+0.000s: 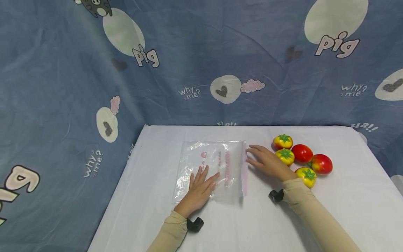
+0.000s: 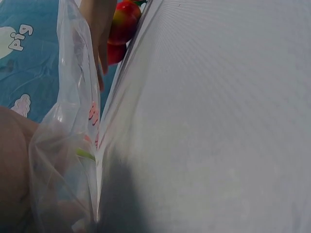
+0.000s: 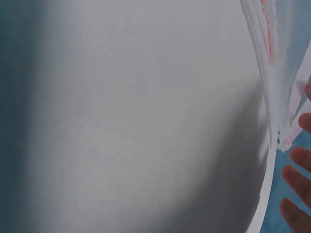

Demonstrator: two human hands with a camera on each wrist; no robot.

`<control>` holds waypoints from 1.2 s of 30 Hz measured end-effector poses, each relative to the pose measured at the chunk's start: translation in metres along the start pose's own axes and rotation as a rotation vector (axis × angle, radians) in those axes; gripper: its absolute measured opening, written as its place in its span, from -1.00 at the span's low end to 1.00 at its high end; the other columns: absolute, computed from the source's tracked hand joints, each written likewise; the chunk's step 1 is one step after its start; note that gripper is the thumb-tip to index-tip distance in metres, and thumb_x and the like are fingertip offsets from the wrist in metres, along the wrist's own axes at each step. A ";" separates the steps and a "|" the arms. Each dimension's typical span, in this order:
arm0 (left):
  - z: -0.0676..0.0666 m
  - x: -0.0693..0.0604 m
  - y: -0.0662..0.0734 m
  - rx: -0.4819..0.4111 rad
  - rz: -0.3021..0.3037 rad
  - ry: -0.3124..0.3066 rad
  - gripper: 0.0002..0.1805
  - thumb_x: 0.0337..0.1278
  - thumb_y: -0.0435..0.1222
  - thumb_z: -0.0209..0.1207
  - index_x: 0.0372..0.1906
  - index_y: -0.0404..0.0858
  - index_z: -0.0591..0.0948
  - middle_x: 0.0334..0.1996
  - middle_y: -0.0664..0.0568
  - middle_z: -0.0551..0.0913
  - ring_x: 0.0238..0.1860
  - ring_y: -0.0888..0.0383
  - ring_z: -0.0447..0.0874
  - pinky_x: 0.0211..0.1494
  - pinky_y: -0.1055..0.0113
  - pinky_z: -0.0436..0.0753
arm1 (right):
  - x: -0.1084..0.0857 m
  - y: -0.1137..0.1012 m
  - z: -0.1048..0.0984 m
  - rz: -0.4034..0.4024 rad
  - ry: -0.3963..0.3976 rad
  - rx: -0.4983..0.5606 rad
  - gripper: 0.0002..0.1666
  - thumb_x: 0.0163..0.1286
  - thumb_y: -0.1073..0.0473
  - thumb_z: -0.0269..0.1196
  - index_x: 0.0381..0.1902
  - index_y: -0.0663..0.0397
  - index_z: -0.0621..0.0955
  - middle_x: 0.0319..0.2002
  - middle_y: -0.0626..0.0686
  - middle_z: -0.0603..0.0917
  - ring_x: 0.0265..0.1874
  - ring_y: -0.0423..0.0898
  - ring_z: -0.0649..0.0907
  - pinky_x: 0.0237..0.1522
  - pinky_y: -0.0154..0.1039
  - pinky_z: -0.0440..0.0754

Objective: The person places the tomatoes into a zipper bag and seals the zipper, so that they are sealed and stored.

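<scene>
A clear plastic zip bag (image 1: 192,154) with pink print lies flat, its pink zip edge (image 1: 244,178) to the right. My left hand (image 1: 198,190) rests on the bag's lower middle, fingers straight and spread. Just right of the zip edge is my right hand (image 1: 267,161), its fingers stretched toward the strip and holding nothing. In the right wrist view, the fingertips of that hand (image 3: 297,170) show beside the pink edge. The left wrist view has the bag (image 2: 73,116) standing out from the tabletop, partly covering my left hand.
Several round tomato-like fruits, red ones (image 1: 302,154) and yellow ones with green leafy tops (image 1: 284,156), sit right of my right hand. A white cloth covers the table (image 1: 141,168). Behind it hangs a blue printed curtain (image 1: 189,52). Black wrist cameras (image 1: 195,225) jut from both sleeves.
</scene>
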State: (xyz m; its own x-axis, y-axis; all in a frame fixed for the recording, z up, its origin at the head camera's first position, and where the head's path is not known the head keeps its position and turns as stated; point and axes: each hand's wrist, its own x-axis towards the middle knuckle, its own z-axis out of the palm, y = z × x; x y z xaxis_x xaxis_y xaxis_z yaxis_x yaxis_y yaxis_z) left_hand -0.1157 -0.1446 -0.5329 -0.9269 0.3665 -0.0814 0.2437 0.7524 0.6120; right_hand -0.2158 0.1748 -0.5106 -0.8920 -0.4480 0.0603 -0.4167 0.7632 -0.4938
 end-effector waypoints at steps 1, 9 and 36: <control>0.000 0.000 0.000 0.001 -0.004 -0.004 -0.46 0.65 0.04 -0.24 0.56 0.12 0.35 0.70 -0.13 -0.10 0.71 -0.19 -0.39 0.66 -0.33 -0.42 | 0.001 0.000 0.000 -0.008 -0.001 0.001 -0.37 0.49 -0.15 0.27 0.40 -0.01 0.55 0.46 0.24 0.46 0.46 0.24 0.45 0.49 0.28 0.40; 0.000 0.000 0.000 -0.013 0.003 -0.008 -0.47 0.66 0.02 -0.22 0.56 0.12 0.35 0.70 -0.12 -0.11 0.71 -0.18 -0.41 0.65 -0.34 -0.44 | 0.009 0.002 0.002 -0.093 -0.002 0.004 -0.31 0.34 0.06 0.43 0.39 0.06 0.53 0.52 0.30 0.35 0.47 0.33 0.41 0.49 0.31 0.37; -0.002 -0.002 0.000 -0.015 -0.003 -0.008 -0.48 0.66 -0.01 -0.22 0.56 0.13 0.36 0.70 -0.12 -0.11 0.71 -0.17 -0.42 0.66 -0.33 -0.43 | 0.043 0.004 -0.005 -0.086 -0.150 0.137 -0.16 0.18 0.19 0.54 0.42 0.03 0.50 0.45 0.26 0.44 0.48 0.27 0.38 0.54 0.30 0.31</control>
State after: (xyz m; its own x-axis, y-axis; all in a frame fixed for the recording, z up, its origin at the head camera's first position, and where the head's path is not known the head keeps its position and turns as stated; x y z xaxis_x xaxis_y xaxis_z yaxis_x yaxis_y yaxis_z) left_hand -0.1142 -0.1460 -0.5310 -0.9252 0.3686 -0.0898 0.2363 0.7450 0.6238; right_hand -0.2568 0.1609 -0.5056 -0.8137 -0.5811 -0.0173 -0.4537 0.6534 -0.6059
